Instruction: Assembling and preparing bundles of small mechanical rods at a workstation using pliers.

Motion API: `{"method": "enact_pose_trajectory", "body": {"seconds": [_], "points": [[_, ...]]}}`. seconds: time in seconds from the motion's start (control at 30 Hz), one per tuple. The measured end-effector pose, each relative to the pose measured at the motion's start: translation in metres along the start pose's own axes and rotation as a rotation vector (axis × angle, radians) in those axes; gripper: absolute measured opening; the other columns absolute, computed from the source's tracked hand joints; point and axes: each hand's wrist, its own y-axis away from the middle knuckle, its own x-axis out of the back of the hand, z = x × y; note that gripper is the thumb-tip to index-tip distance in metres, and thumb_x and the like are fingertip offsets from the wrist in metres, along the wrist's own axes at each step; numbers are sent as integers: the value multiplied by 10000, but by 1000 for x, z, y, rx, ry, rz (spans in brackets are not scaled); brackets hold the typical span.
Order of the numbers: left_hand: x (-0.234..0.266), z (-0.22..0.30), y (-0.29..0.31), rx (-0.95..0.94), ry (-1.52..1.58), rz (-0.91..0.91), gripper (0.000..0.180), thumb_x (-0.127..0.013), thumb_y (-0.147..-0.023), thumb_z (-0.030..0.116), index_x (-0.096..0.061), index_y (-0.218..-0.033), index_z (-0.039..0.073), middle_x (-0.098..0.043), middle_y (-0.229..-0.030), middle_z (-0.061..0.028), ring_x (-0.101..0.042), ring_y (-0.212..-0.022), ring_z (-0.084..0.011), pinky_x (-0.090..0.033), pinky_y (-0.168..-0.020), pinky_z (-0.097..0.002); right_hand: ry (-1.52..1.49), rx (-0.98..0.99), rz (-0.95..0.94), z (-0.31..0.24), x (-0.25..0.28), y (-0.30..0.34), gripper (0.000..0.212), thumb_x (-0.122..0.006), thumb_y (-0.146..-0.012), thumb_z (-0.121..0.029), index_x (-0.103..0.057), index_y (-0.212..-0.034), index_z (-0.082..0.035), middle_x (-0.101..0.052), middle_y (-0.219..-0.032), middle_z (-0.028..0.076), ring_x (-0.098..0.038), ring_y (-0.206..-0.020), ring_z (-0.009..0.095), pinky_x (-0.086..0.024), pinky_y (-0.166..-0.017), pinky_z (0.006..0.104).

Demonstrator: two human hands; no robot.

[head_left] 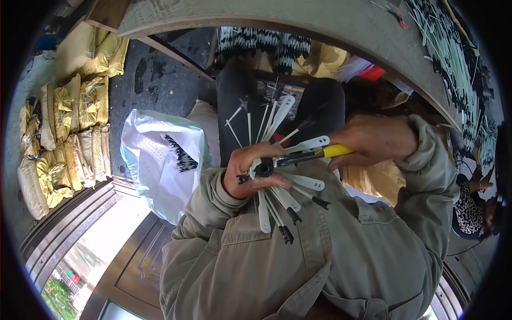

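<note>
My left hand (242,169) is closed around the middle of a cluster of white plastic strips (281,113) and thin rods, which fan out on all sides. Several strips have holes near their ends, and some rods end in black forked tips (286,234). A dark round piece (263,167) shows at the hub, between thumb and fingers. My right hand (368,141) grips hand pliers (337,151) by the yellow handle. Their metal head reaches the hub beside my left thumb; whether the jaws are closed on anything cannot be made out.
A curved-looking tabletop (320,12) lies ahead, with a heap of pale, black-tipped rods (453,64) at its right. An open white sack (160,154) with black pieces stands left. Yellow and tan sacks (69,117) are stacked far left. Another person (472,208) is at the right.
</note>
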Motion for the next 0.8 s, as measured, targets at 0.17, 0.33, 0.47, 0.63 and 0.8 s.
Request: {"method": "enact_pose_trajectory", "body": {"seconds": [0.17, 0.33, 0.47, 0.63, 0.8], "points": [[7, -12, -1, 67, -8, 225, 544, -740, -718, 363, -552, -1069, -8, -581, -883, -65, -537, -658, -105, -428, -590, -238, 404, -59, 397, -7, -18, -6, 305, -582, -842, -334, -511, -868, -39, -561, -760, 122, -562, -620, 331, -447, -521, 396], [10, 2, -9, 104, 230, 478, 329, -577, -832, 152, -524, -1100, -31, -567, -887, -86, -534, -784, -136, -431, -689, -269, 830, -210, 1049, 20, 24, 6, 281, -683, -690, -285, -539, -798, -69, -516, -796, 71, -552, -687, 266, -454, -573, 351], [68, -17, -5, 70, -121, 623, 281, -487, -860, 114, -530, -1088, -44, -574, -997, -135, -542, -905, -199, -426, -784, -278, 987, -379, 1239, 66, 73, 33, 326, -688, -675, -323, -537, -830, -80, -516, -799, 65, -554, -712, 248, -457, -579, 344], [106, 98, -126, -98, -540, 562, 240, -497, -844, 38, -541, -1052, -74, -610, -900, -173, -583, -787, -275, -451, -695, -337, 983, -583, 1301, 113, 82, 51, 356, -679, -679, -349, -549, -895, -98, -525, -859, 42, -557, -814, 223, -468, -660, 358], [197, 118, -241, -179, -1252, 376, 223, -534, -828, 87, -527, -978, -78, -568, -814, -272, -547, -720, -414, -410, -613, -434, 987, -440, 1417, 93, 72, 69, 362, -665, -694, -364, -537, -903, -97, -516, -930, 48, -546, -863, 196, -463, -717, 317]]}}
